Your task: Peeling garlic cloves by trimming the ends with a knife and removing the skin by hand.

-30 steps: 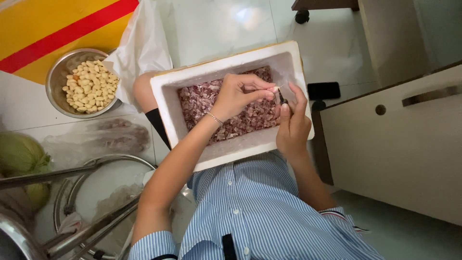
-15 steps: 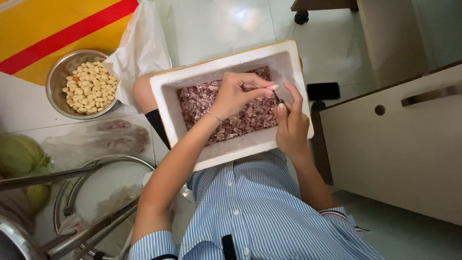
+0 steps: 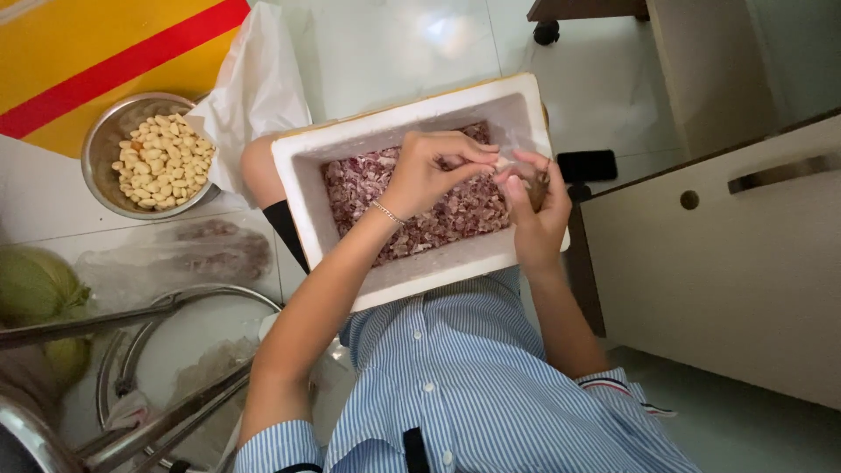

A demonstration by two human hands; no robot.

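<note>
A white foam box point(image 3: 302, 166) rests on my lap, filled with purple-white garlic skins point(image 3: 438, 219). Both hands work above its right half. My left hand point(image 3: 429, 171), with a thin bracelet at the wrist, pinches a pale garlic clove point(image 3: 502, 164) at its fingertips. My right hand point(image 3: 536, 215) touches the same clove and grips a small dark knife point(image 3: 540, 184), mostly hidden by the fingers.
A metal bowl point(image 3: 101, 149) of peeled cloves sits on the floor at the left, beside a white plastic bag point(image 3: 258, 88). A black phone point(image 3: 587, 165) lies right of the box. A cabinet point(image 3: 727, 263) stands at the right, metal racks point(image 3: 131, 315) at lower left.
The hands stay above the box's right side. My left fingers have shifted a little on the clove, and my right hand has turned slightly.
</note>
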